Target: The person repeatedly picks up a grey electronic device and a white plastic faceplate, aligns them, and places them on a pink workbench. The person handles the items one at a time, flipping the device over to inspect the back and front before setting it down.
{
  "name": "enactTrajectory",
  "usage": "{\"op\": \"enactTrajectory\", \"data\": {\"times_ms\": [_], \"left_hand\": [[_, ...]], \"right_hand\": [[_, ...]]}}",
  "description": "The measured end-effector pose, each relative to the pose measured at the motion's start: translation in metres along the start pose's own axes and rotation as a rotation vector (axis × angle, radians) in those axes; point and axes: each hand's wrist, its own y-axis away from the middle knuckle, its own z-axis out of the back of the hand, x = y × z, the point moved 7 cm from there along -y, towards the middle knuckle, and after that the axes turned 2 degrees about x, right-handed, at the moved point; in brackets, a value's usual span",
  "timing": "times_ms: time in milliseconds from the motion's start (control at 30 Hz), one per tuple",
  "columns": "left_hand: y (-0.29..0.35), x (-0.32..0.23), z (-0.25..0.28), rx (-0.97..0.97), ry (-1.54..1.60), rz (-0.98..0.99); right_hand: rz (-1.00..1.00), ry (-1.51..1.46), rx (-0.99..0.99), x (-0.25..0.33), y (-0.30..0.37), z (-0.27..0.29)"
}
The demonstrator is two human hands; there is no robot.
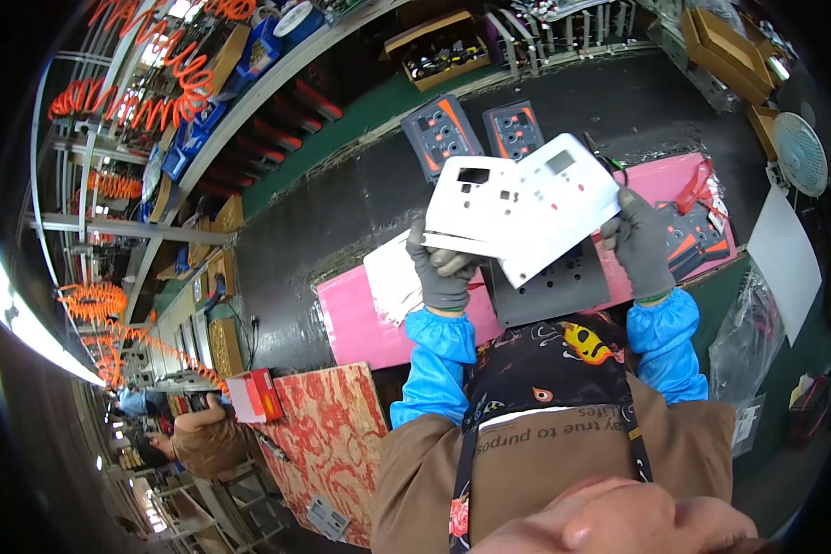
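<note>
A white plate (524,205) with cut-out holes is held up in the middle of the frame, its long axis running left to right between the two gloved hands. The left hand (441,270) is closed around the plate's lower left edge, fingers curled under it. The right hand (642,245) pinches the right edge, sitting slightly higher in the frame. So the plate lies just above and between both hands, touching each. Below it a dark grey plate (554,288) rests on a pink sheet (360,319).
</note>
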Motion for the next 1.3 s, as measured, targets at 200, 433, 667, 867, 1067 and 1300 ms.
{"op": "enactTrajectory", "data": {"times_ms": [200,433,667,867,1067,1300], "left_hand": [[0.078,-0.127,0.045,-0.566,-1.249,-0.148],[0.187,-0.236,0.088,-1.313,-2.208,0.166],[0.248,-0.276,0.083,-1.97,-2.521,0.181],[0.053,-0.111,-0.081,-0.895,-2.421,-0.913],[-0.044,0.06,-0.11,-0.381,-2.204,-0.307],[-0.05,0.07,-0.103,-0.294,-2.0,-0.068]], "right_hand": [[0.168,0.216,-0.22,-0.005,-0.02,0.073],[0.319,0.336,-0.408,0.023,-0.013,0.124],[0.497,0.372,-0.367,0.054,0.041,0.07],[0.673,0.306,-0.359,0.064,0.064,-0.011],[1.335,0.868,-0.06,0.061,0.098,-0.104],[1.391,1.148,0.571,0.077,0.11,-0.13]]}}
